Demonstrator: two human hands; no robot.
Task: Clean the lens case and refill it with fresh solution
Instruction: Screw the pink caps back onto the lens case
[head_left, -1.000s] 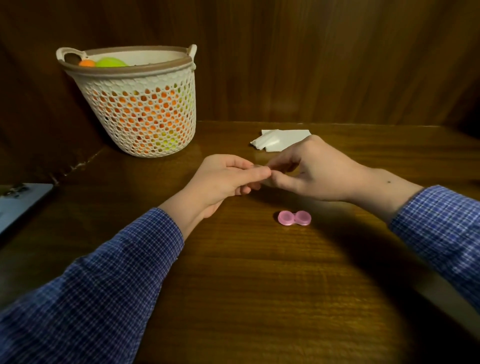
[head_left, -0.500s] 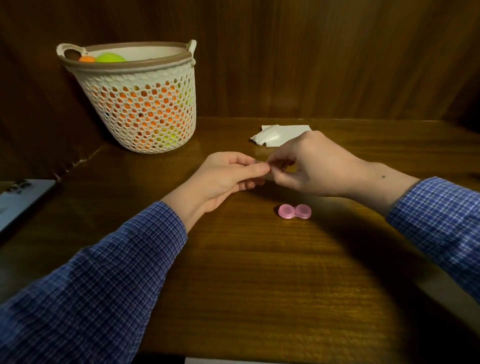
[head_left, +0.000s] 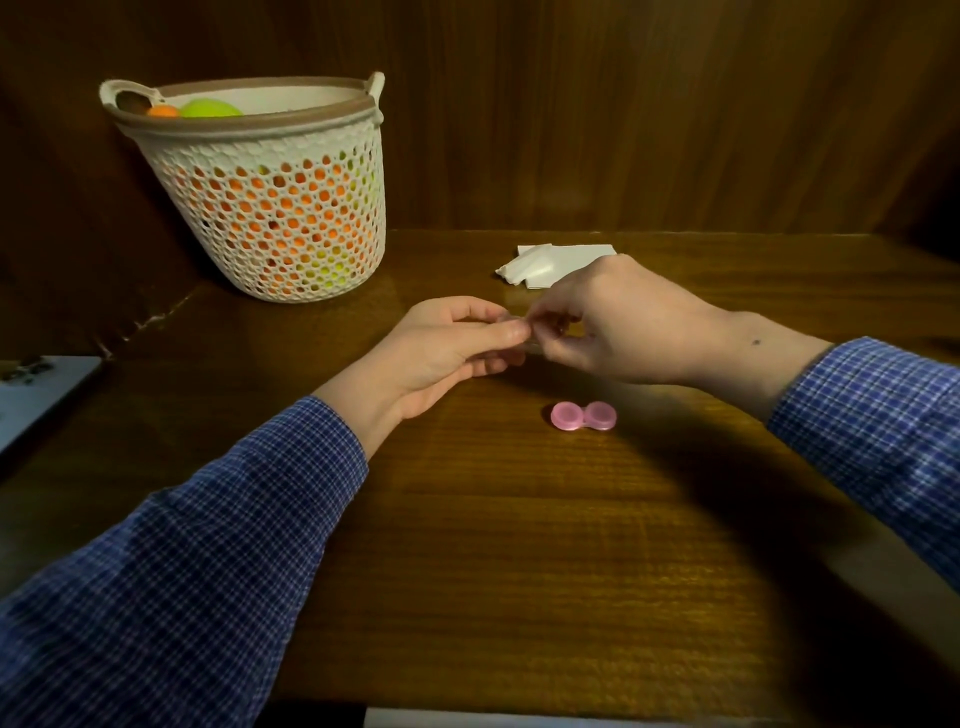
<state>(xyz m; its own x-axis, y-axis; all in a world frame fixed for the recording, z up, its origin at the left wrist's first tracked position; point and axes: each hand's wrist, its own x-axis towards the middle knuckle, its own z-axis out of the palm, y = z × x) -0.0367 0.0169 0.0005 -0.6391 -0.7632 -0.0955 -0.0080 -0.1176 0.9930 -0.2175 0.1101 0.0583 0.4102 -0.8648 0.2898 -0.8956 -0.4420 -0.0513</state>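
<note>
Left hand (head_left: 447, 348) and right hand (head_left: 618, 327) are meeting fingertip to fingertip, pinching a small clear object (head_left: 522, 332) too blurred to name; the pink plastic twin-cup lens case (head_left: 583, 415) is lying at five o'clock below them on the wooden table (head_left: 519, 545).

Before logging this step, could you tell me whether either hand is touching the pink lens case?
Apart: head view shows bare table between the pink lens case and both hands.

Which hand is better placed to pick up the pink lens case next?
Right, probably. The right hand is nearer the pink lens case, almost beyond it; the left hand is farther aside. Both pinch something small.
</note>
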